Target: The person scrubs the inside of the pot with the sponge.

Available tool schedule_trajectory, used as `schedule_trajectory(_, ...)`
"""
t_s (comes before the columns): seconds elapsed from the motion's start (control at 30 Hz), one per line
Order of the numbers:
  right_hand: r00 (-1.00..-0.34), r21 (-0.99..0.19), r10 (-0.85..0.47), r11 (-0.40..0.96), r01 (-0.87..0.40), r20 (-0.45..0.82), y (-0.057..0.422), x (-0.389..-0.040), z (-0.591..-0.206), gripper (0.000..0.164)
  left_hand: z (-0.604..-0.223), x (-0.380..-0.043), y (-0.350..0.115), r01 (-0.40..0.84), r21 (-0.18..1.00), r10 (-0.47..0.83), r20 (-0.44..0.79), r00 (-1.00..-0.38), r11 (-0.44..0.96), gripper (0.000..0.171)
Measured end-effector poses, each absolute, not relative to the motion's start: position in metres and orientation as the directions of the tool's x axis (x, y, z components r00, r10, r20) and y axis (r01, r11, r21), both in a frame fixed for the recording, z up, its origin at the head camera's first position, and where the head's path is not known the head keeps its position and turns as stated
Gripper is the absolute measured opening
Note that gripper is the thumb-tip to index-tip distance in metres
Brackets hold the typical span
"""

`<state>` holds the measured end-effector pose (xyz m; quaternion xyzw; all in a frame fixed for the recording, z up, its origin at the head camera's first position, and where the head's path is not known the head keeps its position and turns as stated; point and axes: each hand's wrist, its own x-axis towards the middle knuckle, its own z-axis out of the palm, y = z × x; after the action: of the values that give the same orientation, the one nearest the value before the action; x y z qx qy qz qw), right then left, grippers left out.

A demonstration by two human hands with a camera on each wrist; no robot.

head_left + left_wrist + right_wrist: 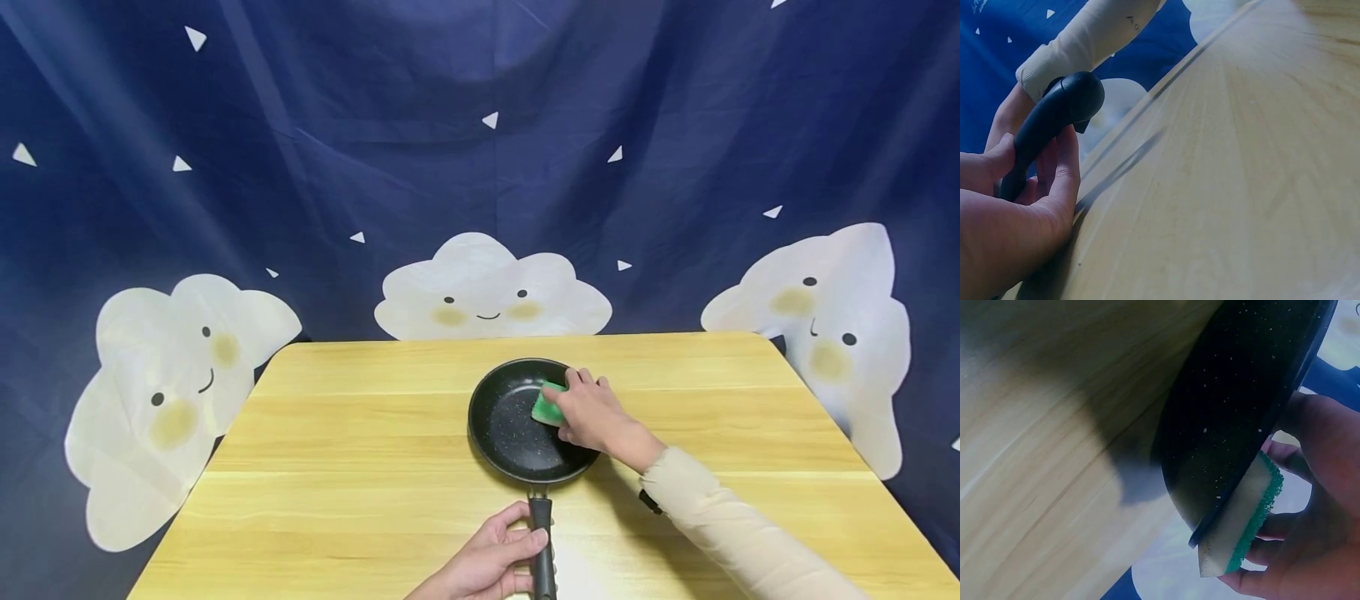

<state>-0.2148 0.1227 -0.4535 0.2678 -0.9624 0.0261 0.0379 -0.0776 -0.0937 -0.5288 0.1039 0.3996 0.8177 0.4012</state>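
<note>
A black speckled frying pan [498, 429] is over the wooden table, its handle [540, 512] pointing toward me. My left hand [491, 557] grips that handle, thumb on top and fingers around the far side. In the left wrist view the rounded handle end [1085, 97] sticks out above the left hand [1022, 225]. Over the right part of the pan, my right hand [596, 418] holds a sponge [548, 406], green side up. The right wrist view shows the sponge's [1235, 519] pale side toward the pan [1229, 394], partly hidden by the rim.
The light wooden table [337, 450] extends to both sides of the pan. Behind it hangs a dark blue curtain [420, 150] with white clouds and triangles. A pale puffy sleeve [742, 525] covers the right forearm, which crosses the table's right side.
</note>
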Motion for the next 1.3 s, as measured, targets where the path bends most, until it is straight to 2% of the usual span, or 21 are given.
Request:
schedule_trajectory(0.33, -0.842, 0.0, -0.534, 0.845, -0.535, 0.077, 0.125, -0.211, -0.454, 0.049, -0.528, -0.079, -0.094, -0.588, 0.725, 0.747, -0.155, -0.647, -0.359, 0.022)
schedule_trajectory(0.53, -0.843, -0.032, -0.535, 0.843, -0.537, 0.055, 0.126, -0.209, -0.451, 0.046, -0.527, -0.078, -0.095, -0.592, 0.72, 0.743, -0.16, -0.65, -0.362, 0.022)
schedule_trajectory(0.8, -0.838, -0.072, -0.545, 0.836, -0.545, 0.018, 0.126, -0.205, -0.446, 0.054, -0.526, -0.078, -0.095, -0.595, 0.721, 0.736, -0.177, -0.653, -0.355, 0.028)
schedule_trajectory(1.3, -0.792, -0.142, -0.61, 0.784, -0.604, 0.001, 0.127, -0.198, -0.443, 0.042, -0.525, -0.078, -0.095, -0.591, 0.725, 0.739, -0.17, -0.652, -0.355, 0.029)
